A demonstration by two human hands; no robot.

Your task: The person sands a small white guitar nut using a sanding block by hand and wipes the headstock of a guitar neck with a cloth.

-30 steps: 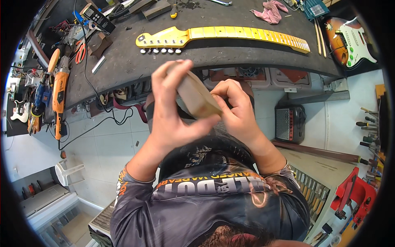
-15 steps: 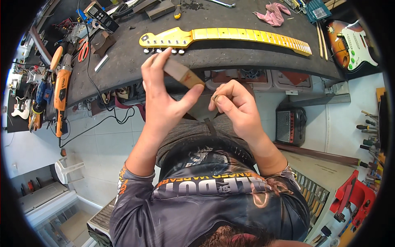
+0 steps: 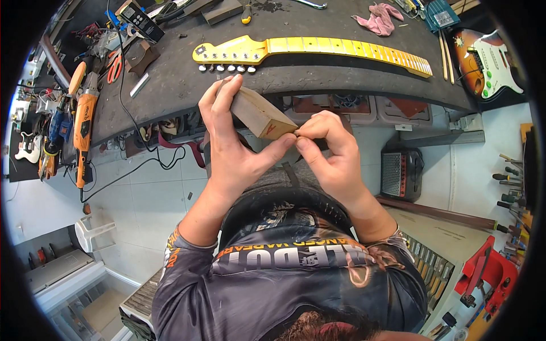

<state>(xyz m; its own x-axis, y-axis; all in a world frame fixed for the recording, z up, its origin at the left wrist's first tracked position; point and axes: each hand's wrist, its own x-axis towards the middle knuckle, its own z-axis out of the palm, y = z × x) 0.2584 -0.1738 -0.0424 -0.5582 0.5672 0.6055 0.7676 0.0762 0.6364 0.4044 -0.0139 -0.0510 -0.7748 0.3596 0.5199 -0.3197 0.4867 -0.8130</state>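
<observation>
My left hand (image 3: 230,136) is closed around a tan wooden block (image 3: 250,113), fingers on its far side and thumb at the near end. A red mark shows on the block's end face, and its upper side looks greyish; it resembles a sanding block. The thumb and fingers of my right hand (image 3: 327,139) pinch together at the block's right corner. Whatever lies in that pinch is too small to make out. Just beyond my left fingertips, a yellow guitar neck (image 3: 341,48) with tuning pegs lies across the dark workbench (image 3: 187,85).
An orange power tool (image 3: 85,125) and red-handled scissors (image 3: 115,67) sit at the left. A pink cloth (image 3: 378,19) lies at the far side. On the right are a sunburst guitar body (image 3: 483,62) and a small amplifier (image 3: 401,173); a black cable (image 3: 128,108) trails leftward.
My right hand has come to the block's corner and now touches it. The block has tilted, showing more of its end face. A small dark bit now shows over the floor.
</observation>
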